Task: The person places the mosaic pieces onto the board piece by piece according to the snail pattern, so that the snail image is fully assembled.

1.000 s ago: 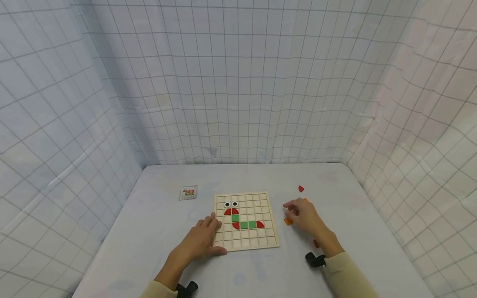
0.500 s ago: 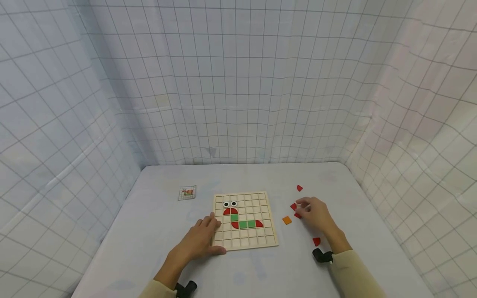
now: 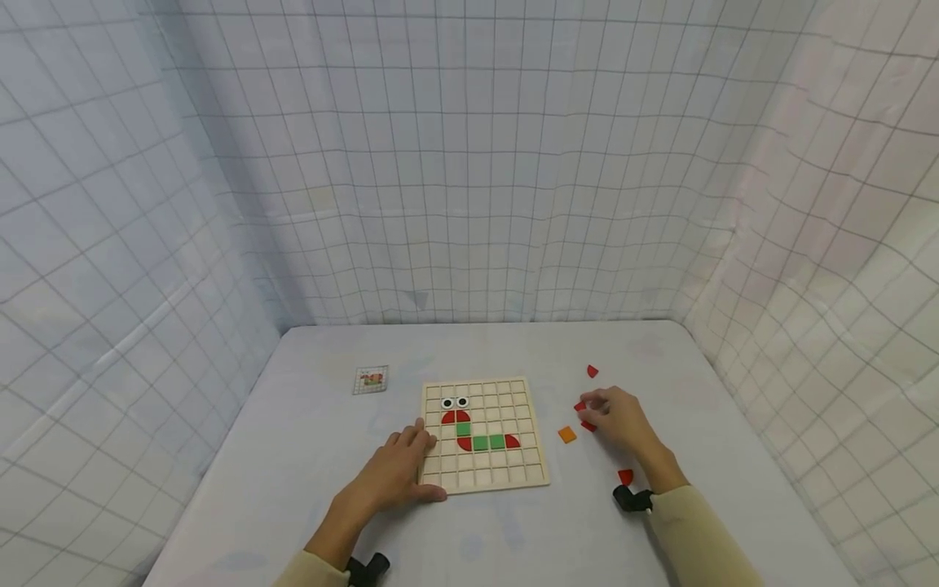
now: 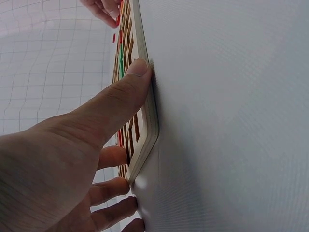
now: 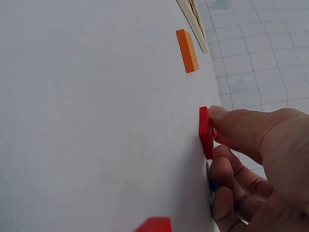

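In the head view, your left hand (image 3: 399, 469) rests with fingers spread at the near-left corner of the pale wooden grid board (image 3: 509, 474), which lies mid-way across the white cloth-covered worktop (image 3: 293, 489). On it sit round black-and-white eye discs (image 3: 462, 402), flat green squares (image 3: 480, 443) and red quarter-round inlays (image 3: 512, 442). Beyond the board's right edge, your right hand (image 3: 619, 420) is drawn in narrow over two flat red tiles (image 3: 589, 425). A flat orange square (image 3: 567, 434) lies between them and the board; a small printed card (image 3: 370, 380) lies toward the worktop's far-left corner. In the left wrist view, your thumb touches the board's near edge, your fingers its left; an uneven push there could slide the board and shift its loose-looking pieces. In the right wrist view, your thumb is at a red tile, but you cannot tell whether anything is pinched; with the two tiles so close, closing your fingers could drag the neighbour, and their thin edges could slip away.
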### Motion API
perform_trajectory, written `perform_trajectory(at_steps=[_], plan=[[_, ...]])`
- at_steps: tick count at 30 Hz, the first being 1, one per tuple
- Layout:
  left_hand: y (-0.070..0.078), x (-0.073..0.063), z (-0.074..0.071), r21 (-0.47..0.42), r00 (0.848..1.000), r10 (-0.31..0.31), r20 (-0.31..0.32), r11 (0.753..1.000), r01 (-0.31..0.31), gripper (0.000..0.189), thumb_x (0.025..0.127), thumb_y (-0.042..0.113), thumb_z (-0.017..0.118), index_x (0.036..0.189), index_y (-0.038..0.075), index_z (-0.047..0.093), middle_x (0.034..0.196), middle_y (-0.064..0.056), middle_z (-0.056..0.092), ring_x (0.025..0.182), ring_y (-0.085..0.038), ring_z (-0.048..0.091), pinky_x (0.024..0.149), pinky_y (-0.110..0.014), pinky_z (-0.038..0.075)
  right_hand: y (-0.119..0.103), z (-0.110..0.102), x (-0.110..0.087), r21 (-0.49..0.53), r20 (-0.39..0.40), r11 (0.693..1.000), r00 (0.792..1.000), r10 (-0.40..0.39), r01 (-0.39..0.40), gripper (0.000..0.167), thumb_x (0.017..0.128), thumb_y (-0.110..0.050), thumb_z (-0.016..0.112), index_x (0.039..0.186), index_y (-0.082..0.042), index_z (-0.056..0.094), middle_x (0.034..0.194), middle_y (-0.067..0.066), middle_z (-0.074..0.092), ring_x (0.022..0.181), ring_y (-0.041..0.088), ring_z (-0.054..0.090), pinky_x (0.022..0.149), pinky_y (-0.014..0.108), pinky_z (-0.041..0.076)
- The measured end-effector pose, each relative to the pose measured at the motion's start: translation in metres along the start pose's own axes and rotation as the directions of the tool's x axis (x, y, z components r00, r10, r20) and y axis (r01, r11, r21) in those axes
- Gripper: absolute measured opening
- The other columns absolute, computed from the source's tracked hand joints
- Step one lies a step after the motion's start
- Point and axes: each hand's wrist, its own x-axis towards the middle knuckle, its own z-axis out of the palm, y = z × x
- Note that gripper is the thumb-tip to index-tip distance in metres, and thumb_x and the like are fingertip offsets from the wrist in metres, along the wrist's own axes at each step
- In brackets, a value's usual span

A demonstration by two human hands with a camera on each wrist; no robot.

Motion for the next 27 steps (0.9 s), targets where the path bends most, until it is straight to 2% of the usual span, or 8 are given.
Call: perform_trajectory(at_steps=[10,14,16,21,27], plan=[[0.0,0.0,0.001,0.005,1.0,-0.011,0.001,1.0,0.011,0.091,0.084,0.05,0.105,0.152,0.004,0.065,0.18,-0.033,0.046,0.146,-0.053,0.06,0.12,-0.072,0.055,-0.009,0.004,0.002,-0.022,0.012,1.0,1.0,0.013,-0.013,0.017,0.105,-0.017,0.088,0.121,-0.009,0.086,0.12,0.012,0.078,0.101,0.023,0.071,0.087,0.035,0.064],[0.001,0.0,0.0,0.003,1.0,-0.012,0.003,1.0,0.012,0.09,0.085,0.05,0.105,0.152,0.005,0.065,0.18,-0.033,0.046,0.146,-0.054,0.06,0.119,-0.072,0.055,-0.012,0.005,0.003,-0.045,0.015,0.999,1.0,0.007,-0.006,0.023,0.105,-0.02,0.088,0.126,-0.01,0.085,0.121,0.012,0.079,0.105,0.024,0.071,0.096,0.043,0.066],[0.0,0.0,0.001,0.002,1.0,-0.013,0.005,1.0,0.013,0.09,0.085,0.05,0.105,0.152,0.005,0.065,0.18,-0.033,0.046,0.146,-0.053,0.06,0.119,-0.072,0.056,-0.013,0.005,0.004,-0.051,0.019,0.999,1.0,-0.009,0.01,0.027,0.105,-0.022,0.089,0.129,-0.009,0.085,0.122,0.012,0.079,0.105,0.023,0.071,0.097,0.045,0.066],[0.0,0.0,0.0,0.002,1.0,-0.009,0.001,1.0,0.009,0.09,0.085,0.05,0.105,0.151,0.005,0.065,0.179,-0.033,0.046,0.146,-0.052,0.06,0.12,-0.071,0.056,-0.017,0.009,0.007,-0.062,0.027,0.997,0.999,-0.047,0.048,0.029,0.103,-0.025,0.092,0.128,-0.01,0.087,0.118,0.011,0.079,0.1,0.021,0.066,0.088,0.036,0.059],[0.0,-0.002,-0.001,0.008,1.0,0.01,-0.002,1.0,-0.01,0.09,0.085,0.051,0.104,0.15,0.003,0.065,0.178,-0.035,0.047,0.144,-0.054,0.061,0.118,-0.071,0.056,-0.025,0.014,0.009,-0.087,0.047,0.994,0.997,-0.054,0.058,0.02,0.101,-0.022,0.094,0.118,-0.014,0.088,0.11,0.005,0.079,0.095,0.019,0.064,0.081,0.029,0.057]])
